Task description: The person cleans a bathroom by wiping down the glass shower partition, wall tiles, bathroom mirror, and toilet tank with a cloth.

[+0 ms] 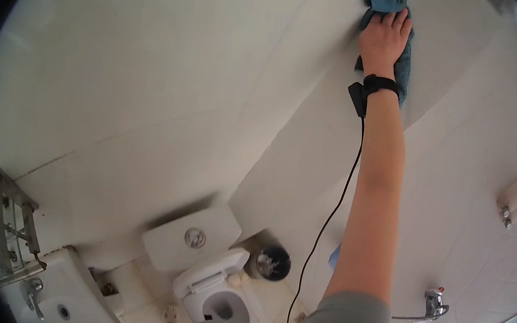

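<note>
High on the white wall, my right hand (383,43) is closed over a blue-green cloth (403,66), its fingers pressing the cloth against the surface. Part of the cloth bunches above the fingertips, and the rest hangs down behind the hand and wrist. The palm and thumb are hidden. Around my right wrist is a black strap (382,84) with a small black box (357,99), from which a black cable (328,220) runs down. My left hand is out of the picture.
Below are a toilet (226,304) with its lid up, a cistern (192,237) and a dark bin (272,263). A washbasin (59,285) and metal rack (13,216) stand at lower left. A shower tap (433,304) and a wall fixture (510,203) are on the right.
</note>
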`<state>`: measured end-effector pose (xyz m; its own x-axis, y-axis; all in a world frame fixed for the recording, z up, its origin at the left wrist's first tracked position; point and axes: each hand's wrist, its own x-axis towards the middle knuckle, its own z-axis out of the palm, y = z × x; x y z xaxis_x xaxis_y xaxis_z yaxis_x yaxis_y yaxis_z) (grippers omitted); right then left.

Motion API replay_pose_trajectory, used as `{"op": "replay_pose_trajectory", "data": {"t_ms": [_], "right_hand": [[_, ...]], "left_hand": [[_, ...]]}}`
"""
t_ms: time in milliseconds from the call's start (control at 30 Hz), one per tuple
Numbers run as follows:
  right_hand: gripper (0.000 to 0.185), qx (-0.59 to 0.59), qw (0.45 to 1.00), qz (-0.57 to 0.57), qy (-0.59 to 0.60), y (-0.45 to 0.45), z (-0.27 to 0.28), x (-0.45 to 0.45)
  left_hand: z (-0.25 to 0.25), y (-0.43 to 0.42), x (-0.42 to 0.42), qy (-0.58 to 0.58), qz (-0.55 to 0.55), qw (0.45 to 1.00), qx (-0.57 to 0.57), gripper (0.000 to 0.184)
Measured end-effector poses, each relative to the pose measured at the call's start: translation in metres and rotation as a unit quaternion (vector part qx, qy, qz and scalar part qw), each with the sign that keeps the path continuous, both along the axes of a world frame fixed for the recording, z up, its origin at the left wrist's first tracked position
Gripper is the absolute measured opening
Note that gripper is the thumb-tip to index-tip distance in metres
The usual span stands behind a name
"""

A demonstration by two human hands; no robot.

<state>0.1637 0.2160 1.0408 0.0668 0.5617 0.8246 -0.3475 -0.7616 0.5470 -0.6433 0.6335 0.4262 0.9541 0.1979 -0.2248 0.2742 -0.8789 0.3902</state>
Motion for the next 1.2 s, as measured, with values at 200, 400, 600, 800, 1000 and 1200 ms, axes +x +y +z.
{"op": "replay_pose_trajectory", "data": {"t_ms": [200, 400, 600, 800, 1000, 1200], "right_hand": [[0.031, 0.000, 0.988, -0.024, 0.151, 0.003, -0.185, -0.025], [0.042, -0.059, 0.921, -0.055, 0.380, -0.019, -0.405, -0.047], [0.046, -0.143, 0.878, -0.067, 0.452, -0.033, -0.520, -0.058], [0.050, -0.300, 0.785, -0.121, 0.528, -0.072, -0.625, -0.095], [0.039, -0.293, 0.761, -0.068, 0.575, -0.099, -0.577, -0.129], [0.039, -0.179, 0.783, -0.126, 0.582, -0.082, -0.355, -0.144]], "left_hand": [[0.060, -0.016, 0.017, 0.060, 0.040, 0.997, -0.023, 0.051], [0.050, -0.016, 0.013, 0.007, 0.003, 1.000, -0.011, 0.055], [0.064, -0.019, 0.020, 0.018, 0.011, 1.000, -0.006, 0.050], [0.061, -0.016, 0.014, 0.038, 0.006, 0.999, -0.017, 0.055], [0.060, -0.017, 0.016, 0.008, -0.002, 1.000, -0.028, 0.055], [0.052, -0.018, 0.018, 0.028, 0.009, 1.000, -0.008, 0.052]]}}
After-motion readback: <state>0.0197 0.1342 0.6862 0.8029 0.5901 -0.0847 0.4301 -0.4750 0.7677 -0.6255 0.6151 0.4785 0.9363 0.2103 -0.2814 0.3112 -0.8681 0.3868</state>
